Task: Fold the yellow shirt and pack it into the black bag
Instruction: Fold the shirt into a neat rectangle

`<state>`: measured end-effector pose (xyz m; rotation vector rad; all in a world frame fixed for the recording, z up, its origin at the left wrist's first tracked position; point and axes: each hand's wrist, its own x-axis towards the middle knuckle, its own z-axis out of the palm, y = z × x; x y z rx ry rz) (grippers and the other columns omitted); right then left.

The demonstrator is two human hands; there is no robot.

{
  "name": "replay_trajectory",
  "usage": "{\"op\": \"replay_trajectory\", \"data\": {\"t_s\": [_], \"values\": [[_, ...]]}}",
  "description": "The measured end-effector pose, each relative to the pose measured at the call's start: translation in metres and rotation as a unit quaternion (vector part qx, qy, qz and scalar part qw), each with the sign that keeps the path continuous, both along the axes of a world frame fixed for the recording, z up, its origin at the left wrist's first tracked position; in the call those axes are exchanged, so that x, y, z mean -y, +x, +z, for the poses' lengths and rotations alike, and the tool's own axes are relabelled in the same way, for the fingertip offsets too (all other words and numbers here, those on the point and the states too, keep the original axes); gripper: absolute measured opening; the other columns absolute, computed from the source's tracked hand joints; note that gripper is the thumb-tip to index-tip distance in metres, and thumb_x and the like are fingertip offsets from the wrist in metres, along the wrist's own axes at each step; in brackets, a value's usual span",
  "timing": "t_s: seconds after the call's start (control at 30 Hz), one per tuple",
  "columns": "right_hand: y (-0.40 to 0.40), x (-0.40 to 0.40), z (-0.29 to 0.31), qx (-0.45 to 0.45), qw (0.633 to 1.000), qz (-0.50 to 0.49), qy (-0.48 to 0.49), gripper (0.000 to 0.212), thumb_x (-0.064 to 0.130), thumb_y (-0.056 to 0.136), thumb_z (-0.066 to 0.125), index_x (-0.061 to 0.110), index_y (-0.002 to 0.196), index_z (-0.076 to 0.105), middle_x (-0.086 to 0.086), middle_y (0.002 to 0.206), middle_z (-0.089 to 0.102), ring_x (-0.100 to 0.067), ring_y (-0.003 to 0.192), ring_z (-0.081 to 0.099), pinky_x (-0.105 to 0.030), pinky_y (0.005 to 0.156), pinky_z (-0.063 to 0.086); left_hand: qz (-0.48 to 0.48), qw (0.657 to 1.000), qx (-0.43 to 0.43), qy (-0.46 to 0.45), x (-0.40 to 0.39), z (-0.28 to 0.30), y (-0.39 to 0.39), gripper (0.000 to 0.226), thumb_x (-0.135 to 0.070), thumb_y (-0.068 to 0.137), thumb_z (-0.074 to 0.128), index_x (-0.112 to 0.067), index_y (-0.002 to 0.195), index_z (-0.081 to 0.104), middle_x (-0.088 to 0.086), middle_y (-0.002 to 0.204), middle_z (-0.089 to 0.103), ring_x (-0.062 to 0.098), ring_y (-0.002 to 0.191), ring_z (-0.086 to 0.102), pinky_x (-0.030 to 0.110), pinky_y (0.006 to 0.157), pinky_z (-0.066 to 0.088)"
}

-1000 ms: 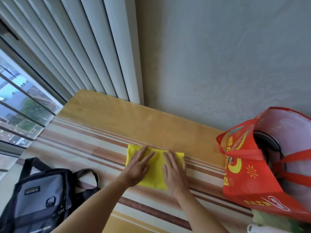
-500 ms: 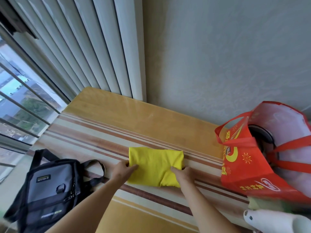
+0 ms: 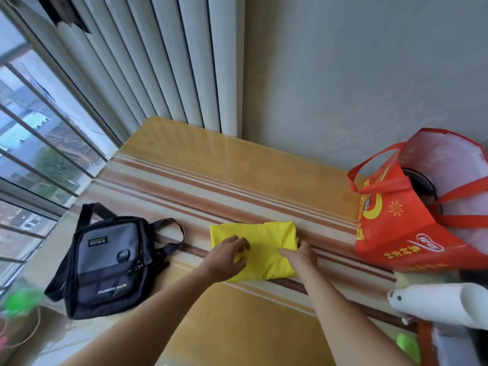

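**Nearly ready to lift: both hands closing on the folded shirt**

Now the yellow shirt (image 3: 260, 247) lies as a compact, roughly square bundle on the striped table (image 3: 237, 180), right in front of me, and I have a hand on each side of it because a folded thing only keeps its shape if it is held from both ends at once. My left hand (image 3: 227, 257) sits on the left half of the bundle, fingers curled and drawn loosely together, the tips pressing down into the cloth; whether they have gathered a layer underneath I cannot tell. My right hand (image 3: 298, 253) is at the right edge, fingers bent over the fold, and they look to be pinching that edge, though the thumb side is hidden from me.

I judge the folding finished and the step in hand to be the pickup. The black bag (image 3: 108, 260) lies flat on its back to my left, near the shirt but apart from it, its strap (image 3: 171, 233) looping toward the bundle. Its zips appear closed from here, so I expect I will need a free hand to open it first, which argues for a firm one-handed hold on the shirt soon.

A red tote bag (image 3: 404, 223) stands to the right, well clear, and should not matter. The risk I see is the soft layers sliding apart as they leave the table.
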<state>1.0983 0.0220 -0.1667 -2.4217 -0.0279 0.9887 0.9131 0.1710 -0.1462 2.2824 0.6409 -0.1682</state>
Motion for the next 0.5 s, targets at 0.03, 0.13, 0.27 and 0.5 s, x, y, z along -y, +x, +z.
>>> {"op": "replay_trajectory", "data": {"t_s": [0.03, 0.13, 0.27, 0.5], "values": [[-0.002, 0.002, -0.002, 0.006, 1.0, -0.001, 0.008, 0.058, 0.032, 0.073, 0.083, 0.009, 0.119, 0.058, -0.014, 0.116, 0.066, -0.034, 0.105, 0.064, -0.035, 0.076, 0.046, -0.02, 0.999, -0.044, -0.017, 0.006, -0.009, 0.001, 0.052, -0.042, 0.077, 0.055, -0.034, 0.129, 0.054, -0.002, 0.114, 0.051, 0.017, 0.105, 0.05, 0.035, 0.094, 0.044], [-0.009, 0.007, 0.001, 0.044, 0.998, 0.003, 0.038, 0.037, 0.027, 0.077, 0.079, 0.015, 0.104, 0.057, -0.009, 0.1, 0.066, -0.034, 0.096, 0.064, -0.037, 0.075, 0.047, -0.068, 0.976, -0.205, 0.039, 0.019, -0.019, 0.011, 0.079, -0.05, 0.081, 0.059, -0.049, 0.151, 0.022, 0.003, 0.14, 0.026, 0.029, 0.13, 0.026, 0.046, 0.113, 0.03], [-0.024, 0.0, 0.02, 0.148, 0.987, 0.027, 0.06, 0.029, 0.023, 0.077, 0.075, 0.014, 0.093, 0.054, -0.007, 0.089, 0.064, -0.035, 0.087, 0.063, -0.034, 0.063, 0.039, -0.068, 0.961, -0.266, 0.029, 0.018, -0.007, 0.028, 0.074, -0.043, 0.087, 0.056, -0.051, 0.15, 0.019, 0.004, 0.142, 0.02, 0.031, 0.134, 0.02, 0.048, 0.114, 0.026], [-0.085, -0.045, 0.063, 0.241, 0.949, 0.132, 0.152, 0.027, 0.012, 0.078, 0.067, 0.013, 0.103, 0.058, -0.011, 0.11, 0.06, -0.034, 0.101, 0.056, -0.039, 0.076, 0.043, 0.249, 0.917, -0.014, -0.31, 0.0, 0.031, 0.027, 0.062, -0.064, 0.093, 0.031, -0.023, 0.123, 0.066, 0.009, 0.12, 0.065, 0.028, 0.111, 0.055, 0.039, 0.097, 0.042]]}}
